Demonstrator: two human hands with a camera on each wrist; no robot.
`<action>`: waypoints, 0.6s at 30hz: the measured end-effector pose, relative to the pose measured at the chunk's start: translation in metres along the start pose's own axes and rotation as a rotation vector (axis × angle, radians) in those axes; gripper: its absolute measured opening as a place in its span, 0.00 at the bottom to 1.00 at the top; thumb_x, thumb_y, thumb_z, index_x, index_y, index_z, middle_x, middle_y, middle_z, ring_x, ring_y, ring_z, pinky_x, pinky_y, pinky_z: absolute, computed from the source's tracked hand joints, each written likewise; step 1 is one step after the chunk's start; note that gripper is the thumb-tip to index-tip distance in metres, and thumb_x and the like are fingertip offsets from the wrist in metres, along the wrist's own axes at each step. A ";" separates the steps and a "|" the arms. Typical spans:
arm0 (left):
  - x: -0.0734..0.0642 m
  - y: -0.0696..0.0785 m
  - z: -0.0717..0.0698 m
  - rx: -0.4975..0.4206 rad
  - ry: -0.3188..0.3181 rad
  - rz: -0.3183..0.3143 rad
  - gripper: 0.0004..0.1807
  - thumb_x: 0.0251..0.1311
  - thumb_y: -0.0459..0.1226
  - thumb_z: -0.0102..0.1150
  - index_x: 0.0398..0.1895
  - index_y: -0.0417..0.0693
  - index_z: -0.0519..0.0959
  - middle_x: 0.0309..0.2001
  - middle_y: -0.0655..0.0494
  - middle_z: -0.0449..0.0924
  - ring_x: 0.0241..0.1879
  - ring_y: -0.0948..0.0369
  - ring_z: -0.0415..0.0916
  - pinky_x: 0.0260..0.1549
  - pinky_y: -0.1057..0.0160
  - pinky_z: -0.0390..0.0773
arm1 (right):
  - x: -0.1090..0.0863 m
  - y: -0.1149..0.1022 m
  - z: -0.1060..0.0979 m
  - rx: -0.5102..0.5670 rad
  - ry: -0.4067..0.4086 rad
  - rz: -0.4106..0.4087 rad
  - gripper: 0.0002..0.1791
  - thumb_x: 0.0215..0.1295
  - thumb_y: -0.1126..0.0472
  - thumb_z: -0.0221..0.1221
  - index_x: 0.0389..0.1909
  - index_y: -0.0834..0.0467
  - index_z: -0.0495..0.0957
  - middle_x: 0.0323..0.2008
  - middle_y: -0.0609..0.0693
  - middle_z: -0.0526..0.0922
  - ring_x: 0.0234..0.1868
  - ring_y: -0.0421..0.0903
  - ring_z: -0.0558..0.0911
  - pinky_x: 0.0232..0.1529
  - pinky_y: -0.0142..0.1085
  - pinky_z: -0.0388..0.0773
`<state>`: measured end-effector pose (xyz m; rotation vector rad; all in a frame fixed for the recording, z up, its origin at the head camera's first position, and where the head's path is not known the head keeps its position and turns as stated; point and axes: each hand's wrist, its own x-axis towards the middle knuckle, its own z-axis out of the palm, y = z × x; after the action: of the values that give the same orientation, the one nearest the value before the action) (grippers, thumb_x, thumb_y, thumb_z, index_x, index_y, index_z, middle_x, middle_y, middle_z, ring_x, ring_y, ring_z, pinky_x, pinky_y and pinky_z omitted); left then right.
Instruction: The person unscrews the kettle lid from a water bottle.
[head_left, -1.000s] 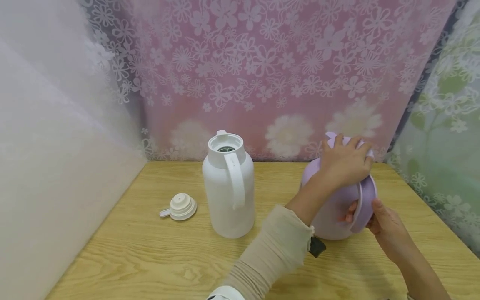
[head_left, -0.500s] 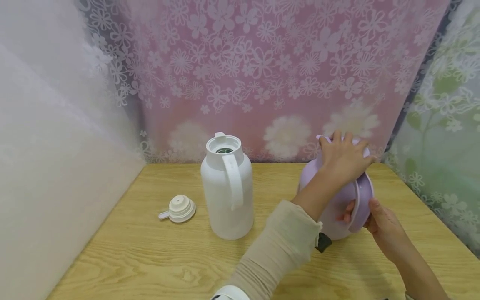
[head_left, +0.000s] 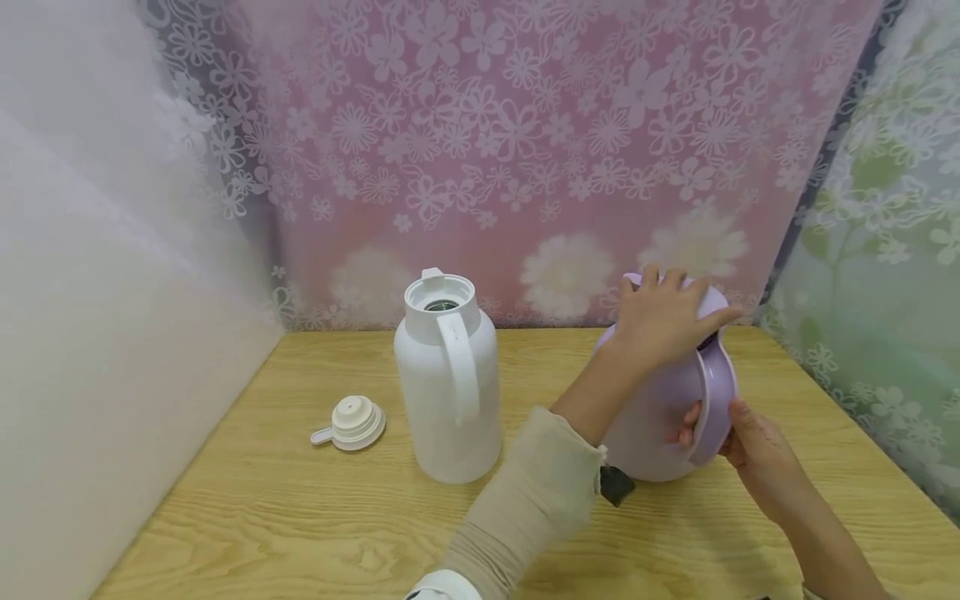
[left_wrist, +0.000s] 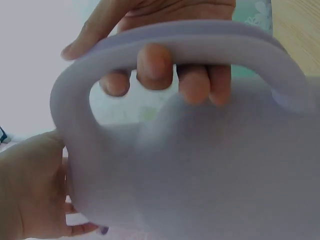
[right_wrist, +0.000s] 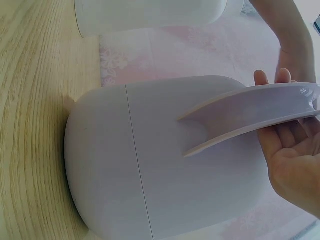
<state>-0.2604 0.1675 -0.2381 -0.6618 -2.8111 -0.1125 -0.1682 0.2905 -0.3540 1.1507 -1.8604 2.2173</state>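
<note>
A purple thermos jug stands at the right of the table. My left hand grips over its top from above, fingers bent across the far side and thumb out to the right. That hand hides most of the jug's top; a dark patch shows under the thumb. My right hand holds the jug's handle. In the left wrist view, the right fingers curl through the handle loop. In the right wrist view, the jug's base is at the tabletop.
A white thermos jug stands uncovered left of the purple one, its handle toward me. Farther left, a cream stopper with a small tab lies on the wooden table. Flowered curtains hang behind.
My left hand has turned a little on top of the purple jug and shifted left, its thumb swinging outward. The jug's top has moved slightly left. My right hand keeps hold of the handle.
</note>
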 end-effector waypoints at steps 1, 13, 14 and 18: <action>-0.002 -0.005 -0.001 -0.018 0.009 0.022 0.34 0.54 0.72 0.25 0.65 0.80 0.57 0.63 0.74 0.55 0.64 0.66 0.47 0.59 0.54 0.50 | 0.000 0.000 0.000 0.007 -0.006 -0.007 0.29 0.74 0.63 0.19 0.47 0.69 0.70 0.36 0.56 0.79 0.44 0.50 0.80 0.44 0.35 0.73; 0.002 -0.041 0.009 -0.005 0.068 0.355 0.29 0.65 0.61 0.27 0.70 0.74 0.50 0.70 0.71 0.44 0.69 0.63 0.33 0.62 0.65 0.29 | 0.001 0.000 0.001 -0.028 0.001 0.002 0.29 0.74 0.63 0.18 0.46 0.68 0.71 0.36 0.56 0.79 0.42 0.51 0.80 0.44 0.35 0.73; 0.003 -0.042 0.011 -0.014 0.066 0.368 0.29 0.66 0.60 0.27 0.70 0.74 0.50 0.70 0.70 0.45 0.68 0.63 0.35 0.62 0.65 0.29 | 0.001 0.000 0.001 -0.019 0.001 -0.002 0.29 0.74 0.63 0.18 0.46 0.69 0.71 0.36 0.56 0.79 0.42 0.51 0.80 0.44 0.35 0.74; 0.003 -0.045 0.014 -0.038 0.085 0.400 0.28 0.66 0.59 0.31 0.69 0.73 0.52 0.69 0.70 0.48 0.66 0.65 0.45 0.63 0.63 0.38 | 0.002 0.002 0.000 0.008 -0.001 -0.023 0.30 0.74 0.64 0.18 0.45 0.71 0.70 0.36 0.58 0.79 0.42 0.51 0.80 0.43 0.35 0.74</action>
<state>-0.2866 0.1307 -0.2517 -1.1812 -2.5435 -0.1158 -0.1707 0.2890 -0.3539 1.1691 -1.8309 2.2142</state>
